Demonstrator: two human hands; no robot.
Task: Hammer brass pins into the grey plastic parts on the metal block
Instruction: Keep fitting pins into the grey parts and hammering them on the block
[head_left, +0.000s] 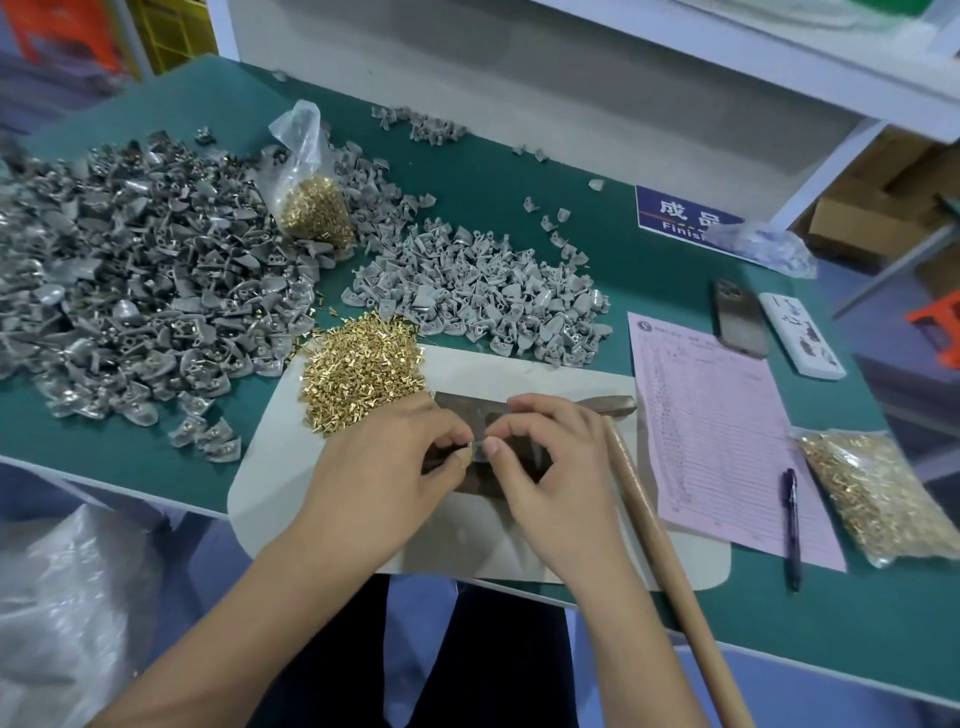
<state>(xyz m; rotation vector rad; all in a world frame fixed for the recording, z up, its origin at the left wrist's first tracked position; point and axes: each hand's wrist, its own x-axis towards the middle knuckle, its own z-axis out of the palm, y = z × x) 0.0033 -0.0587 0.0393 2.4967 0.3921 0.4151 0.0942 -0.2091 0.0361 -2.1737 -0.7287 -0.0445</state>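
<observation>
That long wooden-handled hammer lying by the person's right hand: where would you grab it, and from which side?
Probably around the bare middle of the light wooden hammer handle, coming down from above on its right side. The right hand lies just to the handle's left, so the reach is short. The round shaft lies flat and slanted toward the person, easy to wrap fingers round. The dark metal hammer head lies close behind the hands.

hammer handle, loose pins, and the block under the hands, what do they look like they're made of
Hammer handle: likely wood, light brown and matte.
Loose pins: probably brass, a bright yellow metallic glint.
Block: looks like dark, dull metal with a brownish worn surface; mostly covered by the hands, so not certain.
</observation>
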